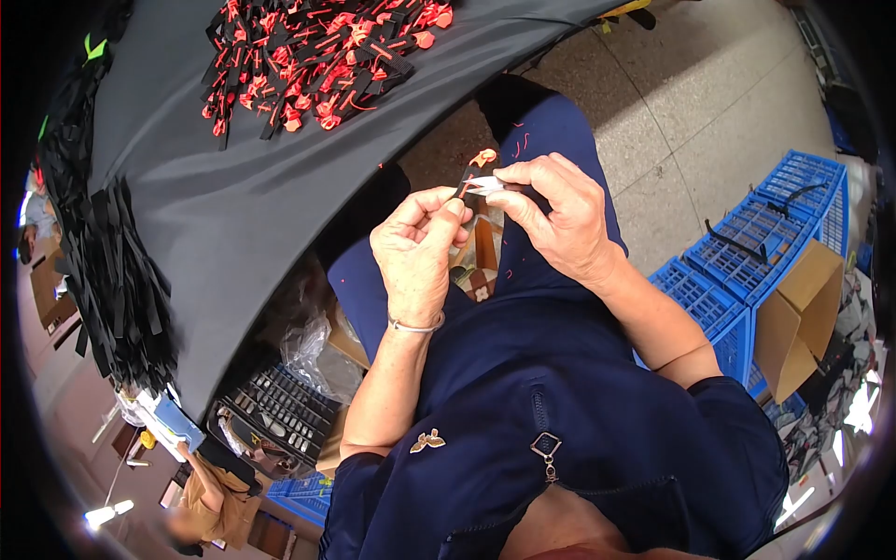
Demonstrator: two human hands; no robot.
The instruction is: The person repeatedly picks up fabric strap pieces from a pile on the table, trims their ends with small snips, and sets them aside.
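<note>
Pinched in my left hand (pixel 420 245) is a short black strap with an orange-red piece (pixel 483 158) at its far end. My right hand (pixel 563 210) grips a small pair of silver thread snips (pixel 482 187). Their pointed blades meet the strap just beyond my left fingertips; whether they are closed on a thread is too small to tell. Both hands are over my lap, where red thread bits (pixel 521 145) lie on the dark blue trousers. A heap of similar black straps with orange-red ends (pixel 322 61) rests on the black-covered table.
The black cloth (pixel 252 215) slopes along my left. Many black straps (pixel 121 280) hang at its far left edge. Blue plastic crates (pixel 728 271) and an open cardboard box (pixel 798 317) stand at right. A black crate (pixel 280 411) sits below the table; another person (pixel 219 495) is at lower left.
</note>
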